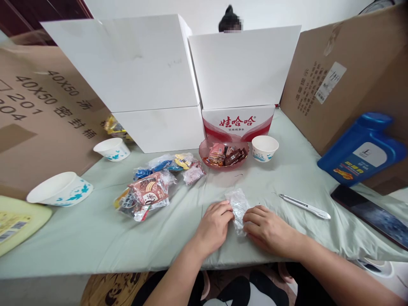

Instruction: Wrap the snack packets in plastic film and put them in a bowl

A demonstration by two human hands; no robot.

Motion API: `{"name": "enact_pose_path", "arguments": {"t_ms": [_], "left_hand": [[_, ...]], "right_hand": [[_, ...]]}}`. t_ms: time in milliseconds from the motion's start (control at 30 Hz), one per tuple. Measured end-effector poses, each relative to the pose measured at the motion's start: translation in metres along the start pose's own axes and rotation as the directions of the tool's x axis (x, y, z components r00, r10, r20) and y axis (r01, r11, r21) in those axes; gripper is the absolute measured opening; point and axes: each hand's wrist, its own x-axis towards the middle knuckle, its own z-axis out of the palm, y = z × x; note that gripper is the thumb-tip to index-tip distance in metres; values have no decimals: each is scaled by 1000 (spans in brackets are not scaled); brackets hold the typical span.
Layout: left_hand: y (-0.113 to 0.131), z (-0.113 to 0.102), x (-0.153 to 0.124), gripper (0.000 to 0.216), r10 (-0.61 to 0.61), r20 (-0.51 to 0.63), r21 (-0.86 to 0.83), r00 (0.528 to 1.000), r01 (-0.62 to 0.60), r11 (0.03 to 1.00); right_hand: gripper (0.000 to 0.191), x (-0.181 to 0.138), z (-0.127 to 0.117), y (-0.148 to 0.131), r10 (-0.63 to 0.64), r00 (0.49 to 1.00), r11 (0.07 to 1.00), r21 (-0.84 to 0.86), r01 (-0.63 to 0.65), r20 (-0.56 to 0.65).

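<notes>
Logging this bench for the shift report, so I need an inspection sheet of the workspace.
Surface: table under pale green cloth, creased.
Things in hand: clear plastic bag, crumpled, lying between both hands.
Clutter: snack packets heaped; pink glass bowl of snacks; three paper bowls; white utility knife; blue jug; phone.
Hands: left hand and right hand each pinch the bag's edge.
Cables: nothing seen.
Surroundings: white boxes and cardboard wall the table; a person's head behind.
</notes>
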Motion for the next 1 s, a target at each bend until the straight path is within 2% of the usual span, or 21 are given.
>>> {"name": "enact_pose_path", "arguments": {"t_ms": [100,167,267,333,400,467,533,600,667,767,867,933,1000], "left_hand": [[6,-2,1,38,60,80,-90,995,-53,994],[10,-2,0,42,115,150,-182,982,-87,979],[13,0,-2,47,67,172,-236,983,-25,971],[12,2,-2,52,0,143,-255,990,37,966],[11,3,-2,60,-14,130,-296,991,52,954],[10,3,-1,66,9,137,-317,991,35,948],[11,1,1,59,40,158,-306,987,11,952],[14,-1,3,48,73,173,-268,982,-24,963],[16,-1,4,42,79,171,-204,982,-43,978],[18,0,4,42,56,153,-130,987,-36,991],[17,1,3,40,59,153,-118,986,-41,992],[16,1,3,36,57,160,-100,985,-42,994],[15,0,4,32,55,160,-79,986,-43,996]], "right_hand": [[18,-4,-10,-8,-40,999,999,34,41,-32],[17,-7,-15,-11,-6,999,997,77,8,-33],[21,-6,-12,-6,158,984,987,46,-155,-77],[22,-2,-3,3,298,948,953,-27,-302,-112],[19,5,6,12,419,903,898,-106,-428,-101],[16,11,12,16,498,865,849,-170,-500,-58],[14,15,13,17,537,843,820,-214,-530,-29],[12,15,11,17,539,840,810,-232,-538,-65],[10,11,8,16,488,855,830,-210,-517,-176],[15,4,6,16,333,888,920,-95,-379,-316],[20,3,10,15,258,941,961,-37,-273,-219],[21,5,13,15,275,954,957,-59,-284,-118],[23,8,15,16,297,952,951,-67,-301,-69]]}}
